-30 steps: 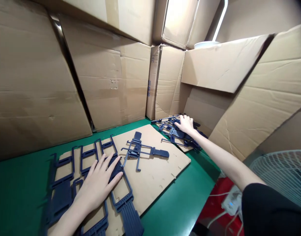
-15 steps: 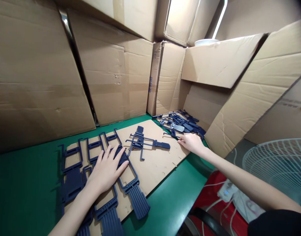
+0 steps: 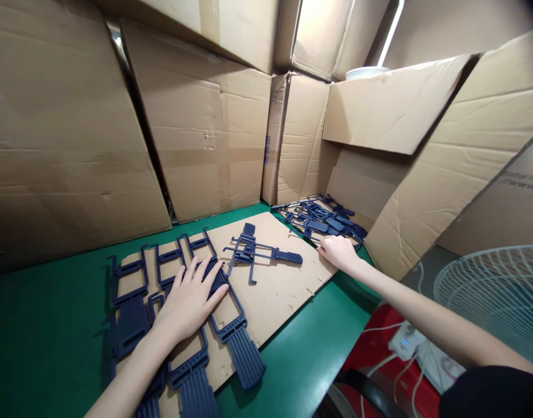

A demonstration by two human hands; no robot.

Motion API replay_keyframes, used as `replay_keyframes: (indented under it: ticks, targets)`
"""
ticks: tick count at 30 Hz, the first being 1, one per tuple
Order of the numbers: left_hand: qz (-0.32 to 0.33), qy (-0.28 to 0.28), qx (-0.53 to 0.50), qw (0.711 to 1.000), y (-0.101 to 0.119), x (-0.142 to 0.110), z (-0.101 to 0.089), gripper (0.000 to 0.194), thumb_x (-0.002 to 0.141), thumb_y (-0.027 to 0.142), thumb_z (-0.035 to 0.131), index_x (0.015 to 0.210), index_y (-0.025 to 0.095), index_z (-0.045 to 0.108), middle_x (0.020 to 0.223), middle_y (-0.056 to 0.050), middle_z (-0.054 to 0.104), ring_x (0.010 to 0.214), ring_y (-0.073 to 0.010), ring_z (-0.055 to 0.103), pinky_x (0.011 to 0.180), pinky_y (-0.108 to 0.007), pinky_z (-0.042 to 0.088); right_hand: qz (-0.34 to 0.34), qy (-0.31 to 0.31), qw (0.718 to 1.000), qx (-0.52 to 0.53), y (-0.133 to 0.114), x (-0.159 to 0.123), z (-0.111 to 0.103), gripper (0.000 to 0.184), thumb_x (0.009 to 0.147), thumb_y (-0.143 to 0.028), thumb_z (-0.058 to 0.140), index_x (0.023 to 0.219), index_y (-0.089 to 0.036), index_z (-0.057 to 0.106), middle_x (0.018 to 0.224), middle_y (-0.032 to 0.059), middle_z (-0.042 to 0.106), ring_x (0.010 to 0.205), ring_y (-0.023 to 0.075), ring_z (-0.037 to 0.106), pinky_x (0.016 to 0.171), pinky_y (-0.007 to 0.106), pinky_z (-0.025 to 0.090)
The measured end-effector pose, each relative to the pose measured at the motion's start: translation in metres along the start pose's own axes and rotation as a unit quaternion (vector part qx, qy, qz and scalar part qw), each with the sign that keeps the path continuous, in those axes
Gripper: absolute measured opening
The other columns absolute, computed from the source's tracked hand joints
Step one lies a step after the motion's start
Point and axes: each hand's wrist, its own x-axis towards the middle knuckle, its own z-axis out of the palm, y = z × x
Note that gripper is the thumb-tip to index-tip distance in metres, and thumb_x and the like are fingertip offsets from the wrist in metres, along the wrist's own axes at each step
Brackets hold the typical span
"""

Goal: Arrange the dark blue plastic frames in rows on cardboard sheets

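My left hand lies with fingers spread over the dark blue plastic frames, which sit in rows on a flat cardboard sheet. Each frame has hooked ends and a ribbed, paddle-like tab. At the sheet's right edge my right hand is closed on a dark blue plastic frame; its thin hooked arm sticks out to the left, and my fingers hide the rest. Just beyond is a loose pile of similar parts. Between my hands, two crossed frames rest on the cardboard.
Tall cardboard boxes wall in the far side of the green table. A leaning cardboard panel stands at the right. Below it are a fan and a white power strip with cables on something red.
My right hand has shifted very slightly at the pile, and the hooked arm in it sits a little higher. A ribbed tab in the pile no longer shines white. My left hand stays put.
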Motion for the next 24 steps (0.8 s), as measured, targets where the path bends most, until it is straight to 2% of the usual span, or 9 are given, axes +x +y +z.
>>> replay_keyframes:
  ticks: [11, 16, 19, 22, 24]
  targets:
    - [0.002, -0.007, -0.004, 1.0, 0.0, 0.001, -0.001, 0.059, 0.091, 0.053, 0.03, 0.141, 0.022, 0.037, 0.148, -0.008, 0.031, 0.138, -0.0326, 0.02, 0.109, -0.053, 0.02, 0.002, -0.013, 1.0, 0.012, 0.001, -0.006, -0.002, 0.03, 0.087, -0.027, 0.043, 0.081, -0.013, 0.069, 0.089, 0.0138, 0.068, 0.082, 0.0255, 0.065, 0.065, 0.029, 0.045]
    - [0.002, -0.004, 0.001, 1.0, 0.001, 0.0, 0.0, 0.059, 0.092, 0.053, 0.029, 0.141, 0.022, 0.036, 0.149, -0.009, 0.03, 0.138, -0.0327, 0.02, 0.109, -0.052, 0.02, -0.004, 0.0, 0.999, 0.038, 0.006, -0.003, -0.017, 0.028, 0.086, -0.032, 0.046, 0.076, -0.017, 0.068, 0.084, 0.01, 0.068, 0.078, 0.0248, 0.064, 0.062, 0.03, 0.045]
    - [0.002, -0.004, 0.001, 1.0, 0.001, -0.001, 0.0, 0.059, 0.092, 0.054, 0.029, 0.141, 0.022, 0.036, 0.149, -0.009, 0.03, 0.138, -0.0329, 0.02, 0.109, -0.052, 0.02, -0.083, 0.055, 0.983, 0.156, -0.004, -0.006, -0.031, 0.029, 0.09, -0.035, 0.042, 0.089, -0.021, 0.068, 0.093, 0.005, 0.068, 0.082, 0.018, 0.063, 0.069, 0.027, 0.047]
    - [0.001, -0.003, 0.001, 1.0, 0.001, -0.001, -0.001, 0.06, 0.091, 0.054, 0.029, 0.141, 0.022, 0.035, 0.148, -0.01, 0.031, 0.137, -0.033, 0.021, 0.109, -0.052, 0.02, -0.24, 0.089, 0.918, 0.303, -0.03, -0.011, -0.04, 0.031, 0.089, -0.038, 0.047, 0.109, -0.02, 0.062, 0.107, 0.0061, 0.065, 0.096, 0.0173, 0.06, 0.084, 0.028, 0.046]
    - [0.001, -0.003, 0.001, 1.0, 0.002, -0.001, -0.001, 0.06, 0.092, 0.054, 0.029, 0.141, 0.022, 0.035, 0.148, -0.01, 0.032, 0.137, -0.033, 0.022, 0.109, -0.052, 0.02, -0.317, 0.091, 0.884, 0.332, -0.053, -0.013, -0.044, 0.039, 0.087, -0.04, 0.051, 0.12, -0.02, 0.056, 0.118, 0.0082, 0.059, 0.108, 0.0197, 0.055, 0.092, 0.032, 0.044]
